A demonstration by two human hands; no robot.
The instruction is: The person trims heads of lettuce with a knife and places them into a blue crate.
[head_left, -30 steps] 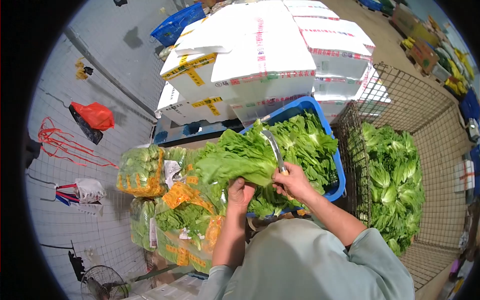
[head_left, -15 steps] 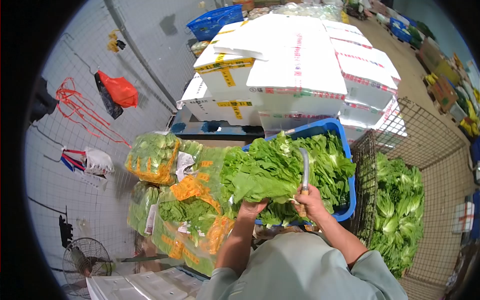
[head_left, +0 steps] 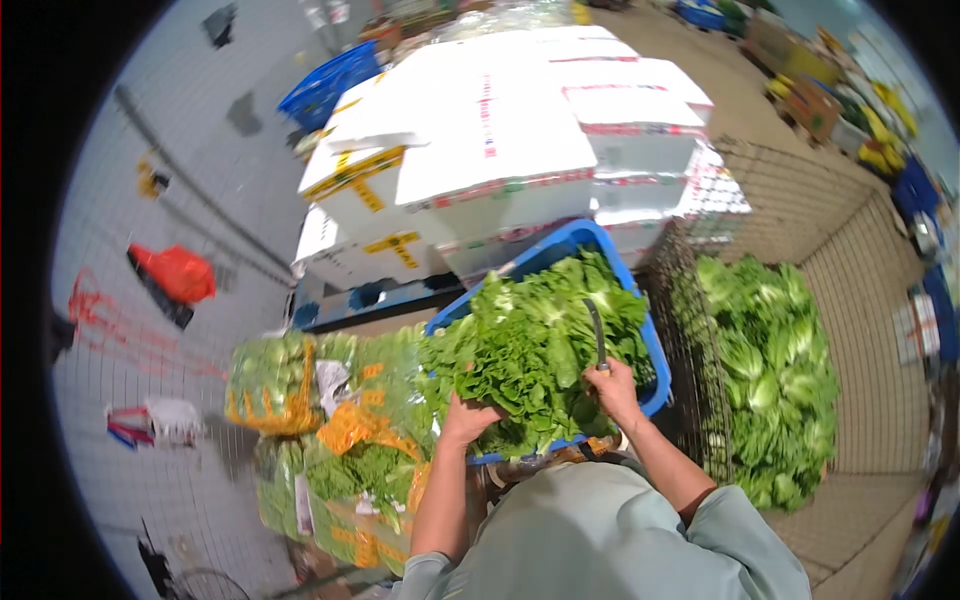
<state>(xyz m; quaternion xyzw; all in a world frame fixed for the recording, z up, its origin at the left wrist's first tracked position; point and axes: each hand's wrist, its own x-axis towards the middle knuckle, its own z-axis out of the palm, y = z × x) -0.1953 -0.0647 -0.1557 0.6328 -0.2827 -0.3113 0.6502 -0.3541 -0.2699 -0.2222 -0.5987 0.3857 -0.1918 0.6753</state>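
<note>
My right hand (head_left: 614, 390) is closed round the handle of a sickle (head_left: 599, 335), its curved blade pointing up and away over the greens. A leafy green lettuce (head_left: 510, 375) lies at the front left of a blue plastic crate (head_left: 655, 370), and my left hand (head_left: 468, 418) grips its near side, the fingers partly buried in leaves. More loose lettuce (head_left: 610, 290) fills the crate behind and to the right. The blade is to the right of the held lettuce, and I cannot tell whether it touches leaves.
Left of the crate are plastic-bagged greens (head_left: 270, 385) with orange tape. White foam boxes (head_left: 500, 150) are stacked behind it. On the right stands a wire mesh cage (head_left: 870, 300) with lettuce heads (head_left: 775, 380) inside. A red bag (head_left: 180, 273) hangs on the left wall.
The view has swung to the right. The lettuce at my left hand has turned from a broad flat leaf side to a frilly side, lower in the crate. The sickle stays in my right hand.
</note>
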